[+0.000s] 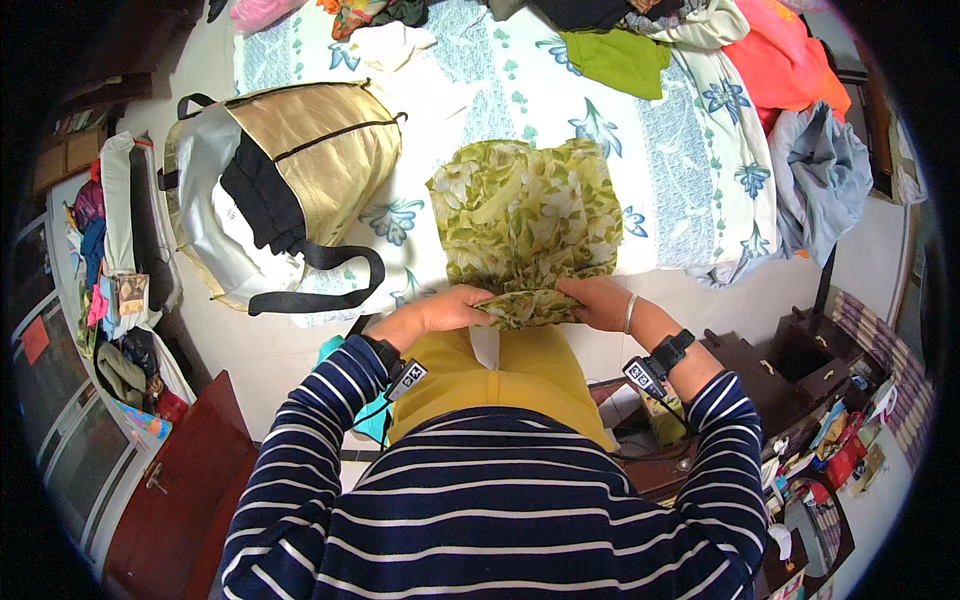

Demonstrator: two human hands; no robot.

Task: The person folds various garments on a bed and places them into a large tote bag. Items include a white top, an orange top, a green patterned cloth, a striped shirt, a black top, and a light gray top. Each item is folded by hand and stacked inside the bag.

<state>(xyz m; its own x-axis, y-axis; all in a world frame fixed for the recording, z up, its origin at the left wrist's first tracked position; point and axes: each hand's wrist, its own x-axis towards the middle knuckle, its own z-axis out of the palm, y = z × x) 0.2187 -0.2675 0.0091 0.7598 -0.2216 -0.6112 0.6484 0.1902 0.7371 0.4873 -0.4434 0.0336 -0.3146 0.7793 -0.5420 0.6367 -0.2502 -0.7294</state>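
Observation:
A green-and-white floral cloth [525,206] lies spread over the near edge of the bed, its near end gathered up. My left hand [450,309] pinches the left corner of that end. At the opposite corner, my right hand [602,301] grips the fabric, with a bangle at the wrist. Between the two hands the cloth's near border looks folded or bunched. To the left, a gold fabric bag [337,150] rests on its side with its silvery opening facing left. Black and white cloth [262,195] shows inside that opening, and a black strap [375,277] loops toward me.
A flower-printed bedsheet [502,97] covers the bed. Along its far side lie a lime-green garment [619,60], a coral cloth [784,56] and other clothes. Grey-blue fabric [817,172] hangs at the right edge. Dark wooden furniture [795,360] stands right, a red-brown door [187,480] left.

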